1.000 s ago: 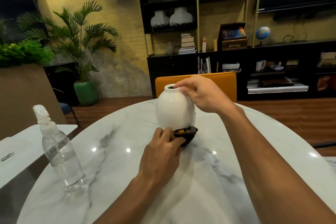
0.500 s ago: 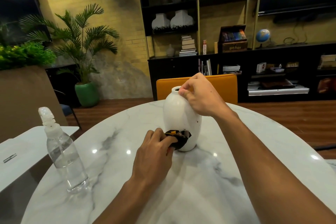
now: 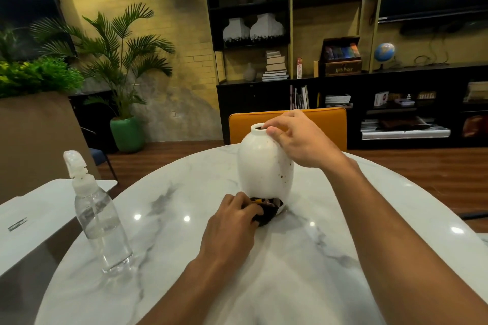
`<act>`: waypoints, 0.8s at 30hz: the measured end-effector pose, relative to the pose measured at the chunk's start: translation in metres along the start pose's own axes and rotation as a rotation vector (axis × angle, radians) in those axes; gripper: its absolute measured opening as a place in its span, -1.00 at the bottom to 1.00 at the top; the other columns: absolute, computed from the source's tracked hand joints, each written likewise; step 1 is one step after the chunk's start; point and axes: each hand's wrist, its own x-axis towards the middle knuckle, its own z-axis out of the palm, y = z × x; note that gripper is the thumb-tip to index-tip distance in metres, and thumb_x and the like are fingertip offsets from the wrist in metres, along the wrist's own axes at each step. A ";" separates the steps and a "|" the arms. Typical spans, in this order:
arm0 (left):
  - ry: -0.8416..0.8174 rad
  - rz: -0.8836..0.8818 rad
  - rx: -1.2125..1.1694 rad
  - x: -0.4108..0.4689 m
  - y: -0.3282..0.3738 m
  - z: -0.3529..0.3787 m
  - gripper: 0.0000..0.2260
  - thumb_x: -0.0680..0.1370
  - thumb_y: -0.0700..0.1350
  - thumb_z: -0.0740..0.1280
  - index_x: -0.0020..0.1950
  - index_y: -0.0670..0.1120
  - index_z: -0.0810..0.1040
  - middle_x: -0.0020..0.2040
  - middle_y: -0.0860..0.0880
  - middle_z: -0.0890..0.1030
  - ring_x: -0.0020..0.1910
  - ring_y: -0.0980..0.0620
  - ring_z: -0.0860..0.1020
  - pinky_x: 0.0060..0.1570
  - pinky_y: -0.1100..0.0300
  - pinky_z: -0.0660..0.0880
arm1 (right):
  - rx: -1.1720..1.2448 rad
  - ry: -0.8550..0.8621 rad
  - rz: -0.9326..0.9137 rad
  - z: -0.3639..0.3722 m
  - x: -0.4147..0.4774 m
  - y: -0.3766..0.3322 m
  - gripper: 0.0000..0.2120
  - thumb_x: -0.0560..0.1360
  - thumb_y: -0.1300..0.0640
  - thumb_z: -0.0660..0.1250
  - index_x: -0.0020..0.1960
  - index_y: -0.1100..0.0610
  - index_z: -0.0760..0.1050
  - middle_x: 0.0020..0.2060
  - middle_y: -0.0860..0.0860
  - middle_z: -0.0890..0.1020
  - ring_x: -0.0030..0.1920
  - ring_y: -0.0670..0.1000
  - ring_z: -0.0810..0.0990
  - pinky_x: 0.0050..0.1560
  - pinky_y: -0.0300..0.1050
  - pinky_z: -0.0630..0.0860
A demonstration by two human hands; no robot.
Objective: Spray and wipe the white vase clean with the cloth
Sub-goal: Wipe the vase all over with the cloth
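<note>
A white egg-shaped vase [image 3: 261, 166] with small dark specks stands upright on the marble table [image 3: 303, 258]. My right hand [image 3: 298, 137] grips its narrow neck from the right, thumb at the rim. My left hand [image 3: 229, 219] presses a bunched dark cloth [image 3: 268, 208] with a yellow patch against the foot of the vase at the front. A clear spray bottle [image 3: 99, 216] with a white trigger head stands at the table's left edge, untouched.
An orange chair back [image 3: 317, 119] sits just behind the vase. A white side table [image 3: 39, 208] adjoins on the left. Potted palm [image 3: 124, 66], planter and black shelving with books and vases line the far wall.
The cloth in my left hand has dropped from the vase's lower side to its very base. My right hand has shifted on the neck, and the vase stands straighter.
</note>
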 end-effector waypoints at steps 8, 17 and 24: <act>0.157 0.121 0.022 0.010 0.004 0.001 -0.84 0.45 -0.18 0.54 0.01 -0.01 0.73 -0.04 0.03 0.62 0.01 -0.04 0.54 -0.35 0.12 0.60 | 0.076 -0.090 -0.017 -0.007 0.001 0.012 -0.71 0.67 0.00 0.22 0.35 -0.16 0.54 0.26 -0.12 0.57 0.23 -0.03 0.49 0.23 -0.02 0.48; 0.080 0.113 0.043 0.010 0.008 0.008 -0.86 0.48 -0.12 0.52 0.02 0.03 0.71 -0.03 0.07 0.60 -0.01 -0.02 0.53 -0.34 0.12 0.59 | 0.090 -0.124 -0.026 -0.012 0.000 0.016 -0.65 0.67 0.10 0.23 0.40 -0.17 0.51 0.34 -0.10 0.55 0.30 -0.04 0.44 0.30 0.00 0.45; 0.200 0.122 0.011 0.015 0.010 0.004 -0.83 0.43 -0.18 0.55 0.00 -0.03 0.72 -0.04 0.02 0.63 -0.03 -0.05 0.54 -0.30 0.15 0.56 | 0.069 -0.134 -0.047 -0.014 -0.002 0.014 -0.60 0.65 0.16 0.27 0.43 -0.12 0.48 0.36 -0.07 0.53 0.28 -0.07 0.39 0.35 0.06 0.42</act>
